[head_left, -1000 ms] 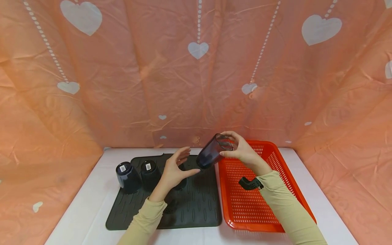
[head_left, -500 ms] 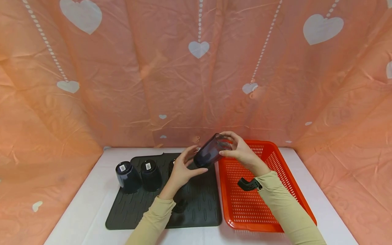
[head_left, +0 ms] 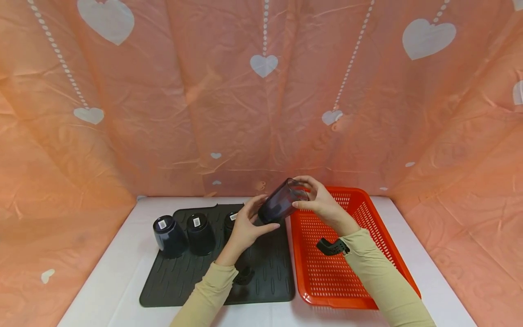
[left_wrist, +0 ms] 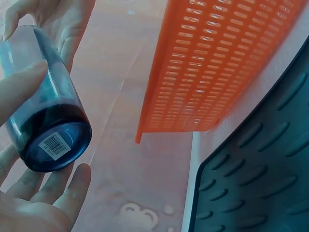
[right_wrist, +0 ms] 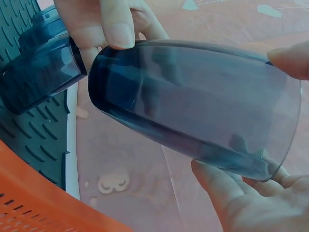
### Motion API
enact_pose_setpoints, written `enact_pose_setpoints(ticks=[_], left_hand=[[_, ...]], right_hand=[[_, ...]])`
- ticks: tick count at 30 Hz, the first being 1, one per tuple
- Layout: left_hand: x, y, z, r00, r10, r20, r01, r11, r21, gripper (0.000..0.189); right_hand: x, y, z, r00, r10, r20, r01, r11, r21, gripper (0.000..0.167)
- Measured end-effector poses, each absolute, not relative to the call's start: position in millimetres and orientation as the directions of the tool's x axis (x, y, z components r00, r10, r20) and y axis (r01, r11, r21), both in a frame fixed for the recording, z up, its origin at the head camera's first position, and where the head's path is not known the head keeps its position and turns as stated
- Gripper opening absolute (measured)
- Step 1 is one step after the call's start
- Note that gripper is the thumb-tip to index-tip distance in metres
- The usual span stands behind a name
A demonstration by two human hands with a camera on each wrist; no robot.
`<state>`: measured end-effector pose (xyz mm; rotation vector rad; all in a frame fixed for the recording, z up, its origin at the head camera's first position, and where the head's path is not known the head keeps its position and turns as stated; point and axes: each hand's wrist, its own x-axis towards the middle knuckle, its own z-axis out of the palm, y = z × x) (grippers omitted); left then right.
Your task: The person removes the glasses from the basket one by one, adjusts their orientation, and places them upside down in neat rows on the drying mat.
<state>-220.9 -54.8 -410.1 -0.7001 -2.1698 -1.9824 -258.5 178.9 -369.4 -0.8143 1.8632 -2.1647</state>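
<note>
A dark tinted drinking glass [head_left: 279, 202] is held tilted in the air between both hands, its barcode-stickered base toward the lower left. My right hand [head_left: 320, 202] grips the clear rim end, thumb on one side and fingers on the other. The left hand [head_left: 247, 227] holds the base end; in the left wrist view its thumb [left_wrist: 24, 89] lies along the side of the glass [left_wrist: 58, 125], with the fingers around the other side. Several matching glasses stand upside down on the black drying mat [head_left: 184, 284]: a left one [head_left: 170, 238], a middle one [head_left: 201, 236] and a third [head_left: 229, 225] partly hidden by my left hand.
A red perforated basket [head_left: 300, 268] stands to the right of the mat, under my right forearm. Both lie on a white-covered table [head_left: 118, 272]. A peach curtain with hearts [head_left: 229, 113] hangs behind and at the sides.
My left hand has moved right and closed in around the base of the glass. The right hand has held the rim end throughout, shifting only slightly left.
</note>
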Motion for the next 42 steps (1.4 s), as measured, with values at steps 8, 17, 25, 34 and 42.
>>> enact_pose_setpoints(ticks=[8, 17, 25, 34, 42], left_hand=[[-221, -54, -410, -0.883, 0.259, 0.392, 0.415, 0.039, 0.909, 0.070], [-220, -54, -409, -0.870, 0.262, 0.417, 0.449, 0.073, 0.891, 0.064], [-225, -56, -418, -0.869, 0.261, 0.421, 0.445, 0.035, 0.895, 0.064], [-222, -58, -410, -0.876, 0.260, 0.407, 0.402, -0.071, 0.913, 0.064], [-234, -61, -424, -0.884, 0.247, 0.396, 0.370, -0.146, 0.917, 0.066]], right_hand=[[-257, 180, -369, -0.847, -0.454, 0.278, -0.200, -0.213, -0.956, 0.059], [-256, 182, -372, -0.856, -0.455, 0.243, -0.165, -0.205, -0.965, 0.058], [-257, 184, -374, -0.844, -0.476, 0.246, -0.146, -0.238, -0.960, 0.053], [-256, 186, -372, -0.836, -0.506, 0.213, -0.098, -0.244, -0.965, 0.052], [-255, 188, -371, -0.838, -0.509, 0.194, -0.076, -0.243, -0.967, 0.052]])
